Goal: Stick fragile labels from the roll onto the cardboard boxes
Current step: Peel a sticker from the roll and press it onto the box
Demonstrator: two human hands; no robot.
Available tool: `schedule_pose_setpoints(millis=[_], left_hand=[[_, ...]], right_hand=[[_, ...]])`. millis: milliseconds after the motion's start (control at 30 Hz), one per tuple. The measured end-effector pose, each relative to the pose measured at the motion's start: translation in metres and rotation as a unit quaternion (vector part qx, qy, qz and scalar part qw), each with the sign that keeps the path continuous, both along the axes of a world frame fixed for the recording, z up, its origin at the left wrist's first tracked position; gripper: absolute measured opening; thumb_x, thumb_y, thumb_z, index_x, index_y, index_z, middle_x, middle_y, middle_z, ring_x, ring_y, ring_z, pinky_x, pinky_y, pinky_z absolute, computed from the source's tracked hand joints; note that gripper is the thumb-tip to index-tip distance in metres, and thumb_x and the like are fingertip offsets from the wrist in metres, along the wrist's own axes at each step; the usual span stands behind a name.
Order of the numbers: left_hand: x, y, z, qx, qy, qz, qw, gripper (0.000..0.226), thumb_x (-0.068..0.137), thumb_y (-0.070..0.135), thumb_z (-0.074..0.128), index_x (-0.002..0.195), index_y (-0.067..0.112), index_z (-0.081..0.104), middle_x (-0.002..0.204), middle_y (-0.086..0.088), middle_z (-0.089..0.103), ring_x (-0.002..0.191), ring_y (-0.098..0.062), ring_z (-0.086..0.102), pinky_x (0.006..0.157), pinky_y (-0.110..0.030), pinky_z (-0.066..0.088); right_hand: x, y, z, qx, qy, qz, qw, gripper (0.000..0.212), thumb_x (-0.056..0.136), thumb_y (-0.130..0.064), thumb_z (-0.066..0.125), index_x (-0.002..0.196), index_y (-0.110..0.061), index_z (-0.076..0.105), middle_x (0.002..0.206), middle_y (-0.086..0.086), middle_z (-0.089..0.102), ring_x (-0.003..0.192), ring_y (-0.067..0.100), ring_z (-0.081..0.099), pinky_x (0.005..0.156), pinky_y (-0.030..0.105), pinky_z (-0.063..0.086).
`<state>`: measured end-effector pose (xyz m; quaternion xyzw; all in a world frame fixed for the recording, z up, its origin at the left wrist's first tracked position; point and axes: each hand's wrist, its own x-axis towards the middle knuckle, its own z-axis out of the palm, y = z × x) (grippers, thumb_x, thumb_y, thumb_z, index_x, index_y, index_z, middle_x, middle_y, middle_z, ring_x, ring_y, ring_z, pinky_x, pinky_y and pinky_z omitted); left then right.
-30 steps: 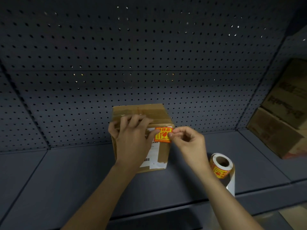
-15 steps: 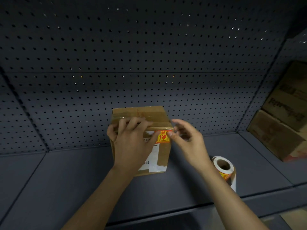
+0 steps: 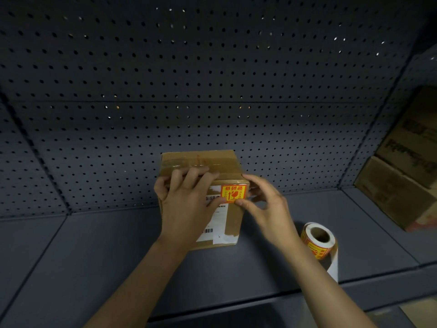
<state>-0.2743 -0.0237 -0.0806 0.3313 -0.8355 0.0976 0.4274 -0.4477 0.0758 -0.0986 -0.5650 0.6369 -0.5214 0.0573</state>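
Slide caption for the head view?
Left hand rests on the cardboard box; right hand presses the fragile label onto its front; label roll alongside.

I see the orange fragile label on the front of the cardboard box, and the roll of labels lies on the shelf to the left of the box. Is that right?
Not quite. The head view shows the roll of labels on the shelf to the right of the cardboard box, not the left. The orange fragile label is on its front.
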Motion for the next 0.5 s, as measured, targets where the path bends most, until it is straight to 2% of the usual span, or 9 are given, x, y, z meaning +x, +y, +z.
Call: schedule_pose_setpoints(millis=[133, 333, 500], left_hand=[[0.0018, -0.0015, -0.0031, -0.013, -0.009, -0.001, 1.0, 0.059, 0.068, 0.061, 0.077, 0.117, 0.029, 0.066, 0.121, 0.007, 0.063, 0.112, -0.021, 0.045, 0.094, -0.051, 0.032], [-0.0003, 0.0002, -0.0011, -0.011, -0.003, 0.006, 1.0, 0.058, 0.065, 0.06, 0.078, 0.114, 0.029, 0.067, 0.119, 0.007, 0.064, 0.11, -0.021, 0.045, 0.094, -0.048, 0.027], [0.004, 0.0009, 0.0023, -0.008, -0.019, -0.014, 1.0, 0.06, 0.07, 0.06, 0.074, 0.12, 0.028, 0.063, 0.125, 0.005, 0.062, 0.114, -0.022, 0.051, 0.097, -0.048, 0.027]], right_hand=[[-0.001, 0.0039, 0.0016, 0.006, -0.002, 0.016, 1.0, 0.054, 0.084, -0.025, 0.075, 0.128, -0.045, 0.05, 0.113, -0.014, 0.062, 0.102, 0.003, 0.059, 0.089, 0.018, 0.05], [0.0028, 0.0017, 0.0037, -0.018, -0.007, -0.003, 1.0, 0.036, 0.091, -0.026, 0.068, 0.126, -0.029, 0.06, 0.108, -0.007, 0.066, 0.098, 0.007, 0.063, 0.085, 0.032, 0.055], [0.0044, 0.0029, 0.0026, -0.02, -0.03, 0.002, 0.999, 0.038, 0.091, -0.027, 0.069, 0.127, -0.033, 0.059, 0.114, -0.006, 0.066, 0.102, 0.008, 0.062, 0.088, 0.034, 0.054]])
